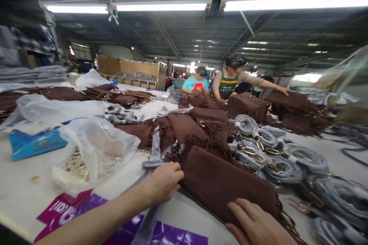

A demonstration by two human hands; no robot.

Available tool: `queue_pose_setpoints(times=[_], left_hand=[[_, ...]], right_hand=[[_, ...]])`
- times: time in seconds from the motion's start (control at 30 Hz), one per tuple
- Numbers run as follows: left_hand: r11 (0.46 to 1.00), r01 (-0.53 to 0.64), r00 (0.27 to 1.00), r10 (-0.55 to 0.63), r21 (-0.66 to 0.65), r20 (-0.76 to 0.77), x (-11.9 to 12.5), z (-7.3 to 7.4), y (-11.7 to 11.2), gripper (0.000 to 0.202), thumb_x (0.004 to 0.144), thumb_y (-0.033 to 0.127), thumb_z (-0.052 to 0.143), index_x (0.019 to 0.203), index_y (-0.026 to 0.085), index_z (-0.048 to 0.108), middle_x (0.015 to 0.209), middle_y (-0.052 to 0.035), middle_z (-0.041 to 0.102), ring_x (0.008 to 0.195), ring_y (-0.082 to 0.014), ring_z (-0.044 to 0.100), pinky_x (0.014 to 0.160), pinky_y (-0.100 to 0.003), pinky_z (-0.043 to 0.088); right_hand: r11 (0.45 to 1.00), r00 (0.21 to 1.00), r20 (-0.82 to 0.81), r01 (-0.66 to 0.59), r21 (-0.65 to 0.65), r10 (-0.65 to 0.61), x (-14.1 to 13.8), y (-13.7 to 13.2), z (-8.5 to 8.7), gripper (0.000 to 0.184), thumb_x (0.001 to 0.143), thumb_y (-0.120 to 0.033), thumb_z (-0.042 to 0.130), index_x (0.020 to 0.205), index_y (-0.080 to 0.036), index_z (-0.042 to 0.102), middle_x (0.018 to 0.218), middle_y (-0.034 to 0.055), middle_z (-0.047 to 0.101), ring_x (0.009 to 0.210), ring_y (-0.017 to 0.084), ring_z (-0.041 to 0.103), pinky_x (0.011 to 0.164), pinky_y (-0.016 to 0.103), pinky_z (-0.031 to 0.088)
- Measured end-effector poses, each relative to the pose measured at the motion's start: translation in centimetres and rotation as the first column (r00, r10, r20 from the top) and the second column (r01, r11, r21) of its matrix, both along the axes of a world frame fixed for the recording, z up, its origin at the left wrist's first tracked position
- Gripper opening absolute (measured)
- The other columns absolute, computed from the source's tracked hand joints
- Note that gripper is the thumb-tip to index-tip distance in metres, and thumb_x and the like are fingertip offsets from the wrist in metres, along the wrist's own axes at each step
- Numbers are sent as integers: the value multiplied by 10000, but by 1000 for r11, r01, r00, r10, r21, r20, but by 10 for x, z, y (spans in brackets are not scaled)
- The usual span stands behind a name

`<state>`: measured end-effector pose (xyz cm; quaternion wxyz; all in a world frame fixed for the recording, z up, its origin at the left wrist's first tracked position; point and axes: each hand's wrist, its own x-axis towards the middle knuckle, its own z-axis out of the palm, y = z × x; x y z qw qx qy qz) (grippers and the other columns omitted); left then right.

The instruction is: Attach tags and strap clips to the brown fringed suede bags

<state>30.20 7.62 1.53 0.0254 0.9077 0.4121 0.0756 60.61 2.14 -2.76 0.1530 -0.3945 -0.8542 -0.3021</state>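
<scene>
A brown fringed bag (pixel 230 178) lies slanted on the table in front of me, a gold-coloured zipper along its near edge. At its left end, my left hand (pixel 165 183) is closed with the fingers curled against the bag's edge; the fingertips are partly hidden. My right hand (pixel 255 224) rests with fingers stretched out on the bag's near right part. Just behind are more brown fringed bags (pixel 186 126), heaped together. To the right lie several coiled grey straps (pixel 283 168) with gold-coloured clasps, wrapped in clear film.
A white plastic bag (pixel 97 145) with pale cord-like pieces stands left, beside a blue holder (pixel 37 143). Purple printed plastic (pixel 178 233) lies at the table's near edge. Across the table, two co-workers (pixel 227 82) stand behind piled brown bags; one reaches right.
</scene>
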Motion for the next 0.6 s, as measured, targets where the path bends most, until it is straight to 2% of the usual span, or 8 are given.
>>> queue_pose_setpoints(times=[0.07,0.13,0.23,0.33,0.4,0.47,0.53,0.6], left_hand=[[1000,25,1000,-26,-2,-16,6,-3,1,117,880,191,578,988,170,616,1110,-82,618,1010,-250,594,900,-382,500],[998,62,997,-62,-10,-41,10,-4,2,132,878,184,574,999,168,624,1113,-88,620,1023,-256,594,894,-381,501],[994,108,992,-110,-19,-69,13,-4,5,147,889,161,540,1002,166,635,1100,-99,627,1009,-253,607,870,-361,506],[989,139,990,-140,-41,-19,10,-5,11,159,890,127,524,981,166,648,1086,-94,641,988,-241,620,872,-339,502],[987,153,987,-150,-56,53,4,-4,13,175,898,108,509,975,164,655,1091,-89,649,999,-230,620,891,-322,493],[987,148,983,-142,-53,116,-6,-1,11,200,903,90,489,980,163,658,1101,-86,652,1009,-220,617,900,-304,486],[991,127,981,-119,-45,154,-18,5,3,206,897,86,491,990,165,657,1106,-83,655,1015,-215,615,897,-287,482],[993,108,979,-98,-44,181,-32,12,-10,198,885,93,511,997,173,654,1104,-76,662,1015,-208,616,891,-270,478]], right_hand=[[990,995,-6,96,-105,-97,-19,1,-9,208,760,-214,696,948,-225,608,864,37,674,693,232,637,581,319,489],[973,988,4,154,-173,-156,-28,5,-18,209,718,-188,751,846,-229,592,818,32,648,701,247,621,591,330,483],[969,985,81,165,-185,-152,-29,11,-24,184,744,-93,694,779,-225,571,772,38,629,689,250,602,581,325,468],[969,989,96,132,-207,-114,-21,19,-24,232,726,2,598,758,-226,575,741,31,625,649,239,600,543,313,455],[953,996,21,89,-289,-86,-9,25,-24,216,815,-29,530,770,-233,584,745,23,633,657,227,621,546,308,469],[919,990,-131,5,-394,-61,5,31,-28,223,917,-112,465,808,-248,605,785,16,662,705,211,652,596,300,505],[884,931,-358,-110,-453,-67,17,40,-35,139,923,-226,531,850,-264,643,878,14,703,796,209,677,708,305,544],[881,900,-431,-151,-448,-65,19,51,-44,125,942,-336,593,899,-240,660,901,26,697,778,209,669,693,324,560]])
